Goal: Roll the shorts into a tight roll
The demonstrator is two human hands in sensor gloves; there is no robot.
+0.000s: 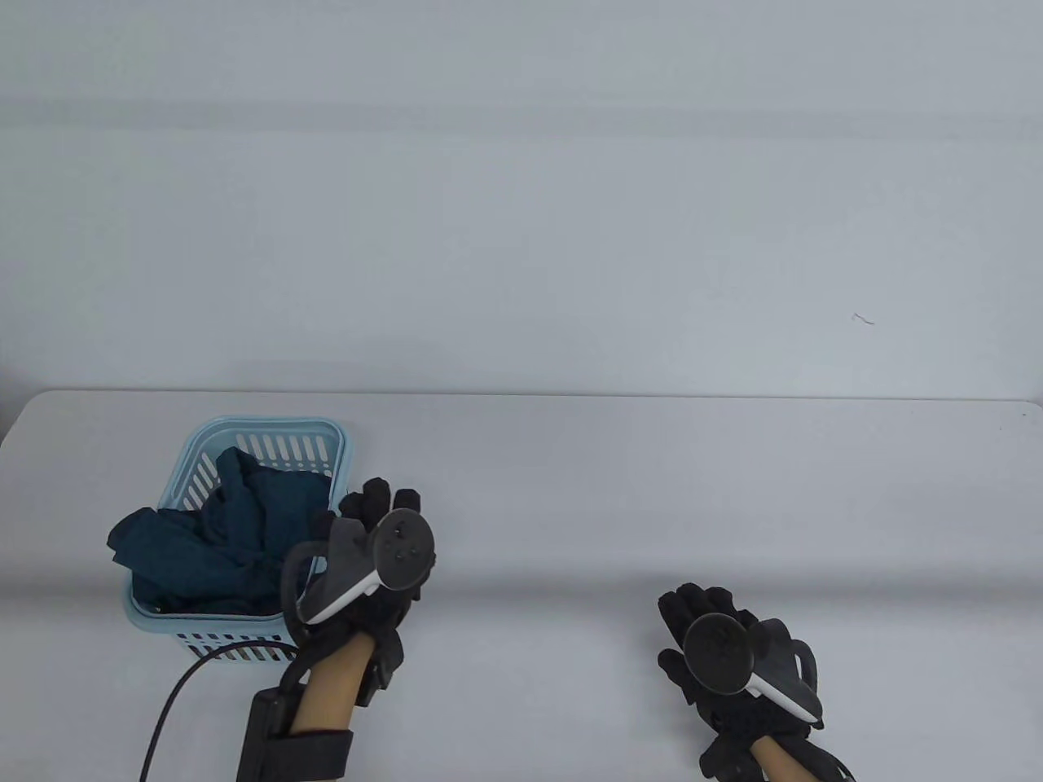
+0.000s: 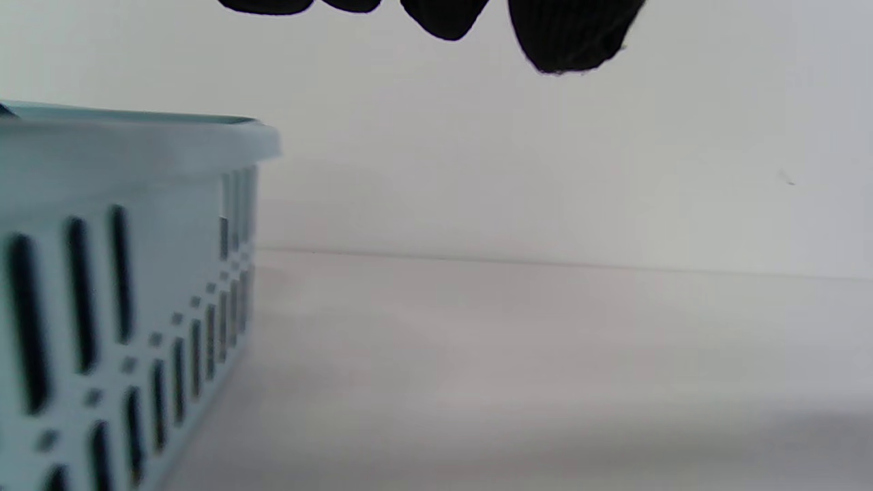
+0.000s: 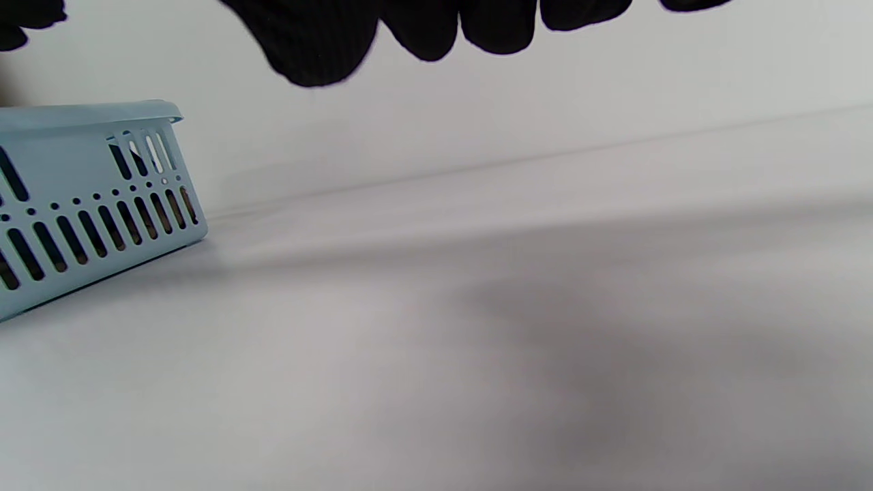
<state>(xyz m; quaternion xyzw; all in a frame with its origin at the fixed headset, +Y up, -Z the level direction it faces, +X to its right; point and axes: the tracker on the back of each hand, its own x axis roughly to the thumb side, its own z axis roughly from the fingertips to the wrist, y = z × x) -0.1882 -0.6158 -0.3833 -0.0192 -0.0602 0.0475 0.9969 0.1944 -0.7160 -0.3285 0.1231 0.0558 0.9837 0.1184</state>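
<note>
Shorts of dark teal cloth lie crumpled in a pale blue basket at the left of the worktop, one fold spilling over the basket's left rim. From above they look soft, light and limp, so I judge they will sag and bunch when lifted; that overhanging fold or the raised ridge in the middle seems the easiest place to take hold, and they would need spreading flat before any rolling. Which part is the waistband I cannot make out in the heap. The left hand hovers just beside the basket's right wall, its grip loose and holding nothing, though the tracker hides most of the palm. The right hand is well apart, low over the bare worktop, fingers spread and holding nothing. A black cable runs off from the left wrist. Through the left wrist view, only dark fingertips hang in from the top, apart from one another, with the basket's slotted wall close on the left; the cloth inside is hidden behind it. Through the right wrist view, the fingertips again dangle free above the grey surface, the basket's corner stands far left, and nothing of the shorts shows.
</note>
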